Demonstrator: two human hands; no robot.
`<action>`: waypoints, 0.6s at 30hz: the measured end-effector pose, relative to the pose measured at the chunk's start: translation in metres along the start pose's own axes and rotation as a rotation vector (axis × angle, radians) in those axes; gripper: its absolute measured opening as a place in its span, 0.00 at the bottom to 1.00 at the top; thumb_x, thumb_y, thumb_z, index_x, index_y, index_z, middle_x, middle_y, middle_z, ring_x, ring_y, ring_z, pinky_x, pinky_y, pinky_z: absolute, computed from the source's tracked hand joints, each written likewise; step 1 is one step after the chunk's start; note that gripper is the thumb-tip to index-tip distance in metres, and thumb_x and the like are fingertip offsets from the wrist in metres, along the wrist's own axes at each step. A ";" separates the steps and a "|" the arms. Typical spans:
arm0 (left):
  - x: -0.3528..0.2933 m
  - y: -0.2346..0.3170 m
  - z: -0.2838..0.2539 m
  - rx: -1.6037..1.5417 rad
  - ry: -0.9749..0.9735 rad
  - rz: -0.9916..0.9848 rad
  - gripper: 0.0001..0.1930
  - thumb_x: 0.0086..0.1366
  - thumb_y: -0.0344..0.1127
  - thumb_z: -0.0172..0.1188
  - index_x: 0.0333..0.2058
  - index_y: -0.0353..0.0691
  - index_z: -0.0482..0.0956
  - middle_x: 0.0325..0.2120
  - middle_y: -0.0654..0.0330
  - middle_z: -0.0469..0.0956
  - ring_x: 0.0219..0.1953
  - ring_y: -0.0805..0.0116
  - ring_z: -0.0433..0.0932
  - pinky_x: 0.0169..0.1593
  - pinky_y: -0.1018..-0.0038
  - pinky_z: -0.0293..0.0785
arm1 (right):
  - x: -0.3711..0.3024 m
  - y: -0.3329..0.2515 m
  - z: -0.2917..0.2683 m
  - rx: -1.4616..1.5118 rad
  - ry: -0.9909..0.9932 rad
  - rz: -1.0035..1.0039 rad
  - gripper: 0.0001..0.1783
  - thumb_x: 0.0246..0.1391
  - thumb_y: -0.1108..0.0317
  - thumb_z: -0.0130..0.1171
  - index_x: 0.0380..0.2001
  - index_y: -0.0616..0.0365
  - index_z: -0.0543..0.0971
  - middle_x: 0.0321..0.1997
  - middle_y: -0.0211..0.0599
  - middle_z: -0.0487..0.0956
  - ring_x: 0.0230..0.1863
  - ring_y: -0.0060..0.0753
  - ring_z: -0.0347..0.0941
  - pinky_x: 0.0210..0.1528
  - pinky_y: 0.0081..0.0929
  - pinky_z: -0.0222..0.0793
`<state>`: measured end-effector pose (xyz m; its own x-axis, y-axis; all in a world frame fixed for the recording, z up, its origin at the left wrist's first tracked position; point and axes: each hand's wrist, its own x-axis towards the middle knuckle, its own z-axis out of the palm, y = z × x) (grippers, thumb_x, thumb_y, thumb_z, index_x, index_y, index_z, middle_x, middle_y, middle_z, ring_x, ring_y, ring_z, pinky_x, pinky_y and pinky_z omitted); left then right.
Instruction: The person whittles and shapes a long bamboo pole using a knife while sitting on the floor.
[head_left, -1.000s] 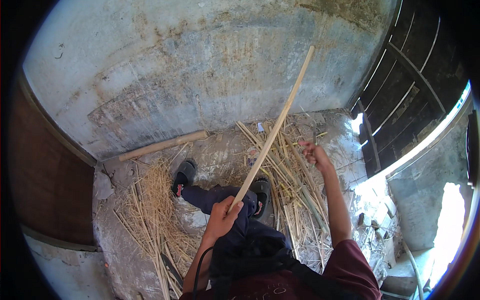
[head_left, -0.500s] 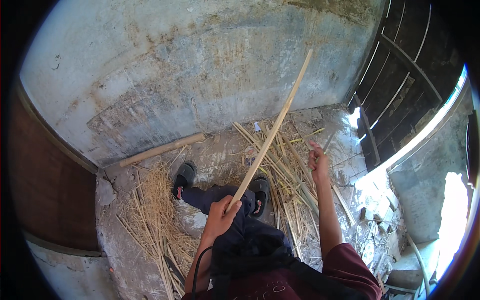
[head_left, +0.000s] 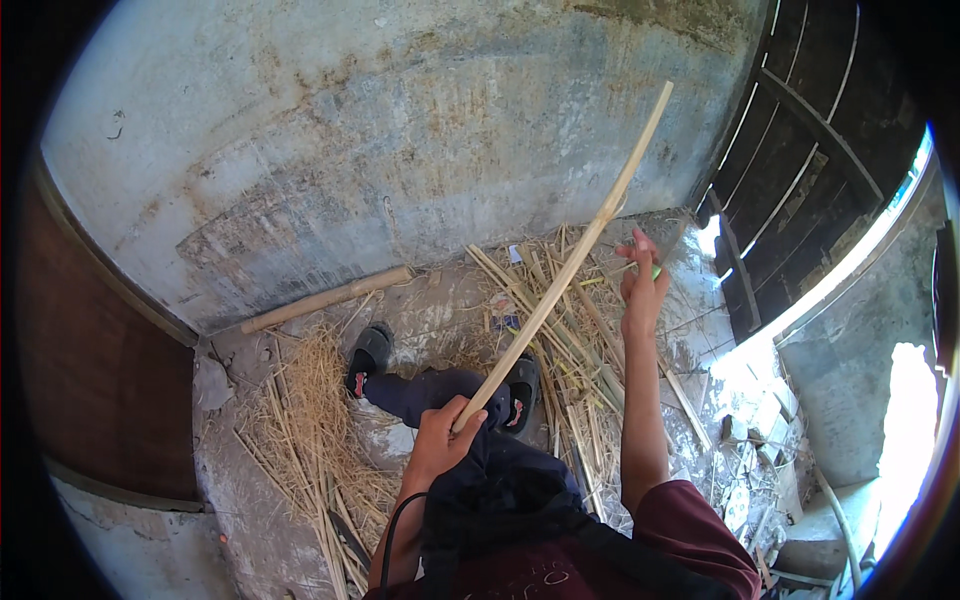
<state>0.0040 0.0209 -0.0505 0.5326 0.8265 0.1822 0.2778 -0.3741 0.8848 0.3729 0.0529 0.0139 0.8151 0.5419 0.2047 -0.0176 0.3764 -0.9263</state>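
Observation:
My left hand (head_left: 443,438) is closed around the lower end of a long, pale bamboo strip (head_left: 555,290). The strip slants up and to the right across the view, bending slightly near its upper part, where a thin sliver stands off its edge. Beside that upper part is my right hand (head_left: 643,285), apart from the strip, some fingers stretched toward it. A knife (head_left: 672,243) sits in this hand; a bit of green handle shows at the palm and the greyish blade, blurred, points up and right.
Bamboo strips and poles (head_left: 590,350) lie heaped by my right foot. Shavings (head_left: 315,390) and more strips cover the floor at left. A thick bamboo pole (head_left: 327,299) rests along the stained wall (head_left: 400,130). Rubble (head_left: 765,430) lies at right, below a dark slatted panel (head_left: 800,150).
The bamboo strip's upper end has swung right and a little up. My right hand with the knife has moved slightly up, its fingers more stretched. My left hand keeps its hold.

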 end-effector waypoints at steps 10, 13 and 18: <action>-0.003 -0.001 0.004 0.054 0.016 0.028 0.11 0.74 0.37 0.70 0.38 0.36 0.81 0.21 0.47 0.79 0.20 0.51 0.81 0.27 0.64 0.71 | 0.028 -0.006 0.017 -0.248 0.008 -0.261 0.14 0.66 0.64 0.72 0.43 0.66 0.87 0.40 0.38 0.88 0.46 0.28 0.81 0.56 0.30 0.73; -0.003 0.000 0.002 0.074 -0.004 -0.002 0.11 0.74 0.37 0.70 0.38 0.36 0.82 0.22 0.47 0.79 0.22 0.51 0.82 0.28 0.64 0.72 | 0.026 -0.002 0.017 -0.276 0.002 -0.330 0.12 0.66 0.65 0.72 0.42 0.66 0.86 0.39 0.38 0.88 0.45 0.27 0.81 0.55 0.30 0.73; -0.002 -0.002 0.000 0.030 -0.009 0.015 0.11 0.74 0.37 0.70 0.38 0.35 0.82 0.21 0.49 0.79 0.21 0.55 0.81 0.28 0.65 0.71 | 0.031 -0.002 0.015 -0.144 0.000 -0.388 0.09 0.68 0.67 0.70 0.42 0.63 0.85 0.39 0.35 0.88 0.35 0.21 0.78 0.43 0.24 0.72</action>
<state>0.0020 0.0201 -0.0528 0.5442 0.8167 0.1918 0.2932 -0.3993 0.8687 0.3900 0.0804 0.0268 0.7456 0.3803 0.5473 0.3723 0.4434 -0.8153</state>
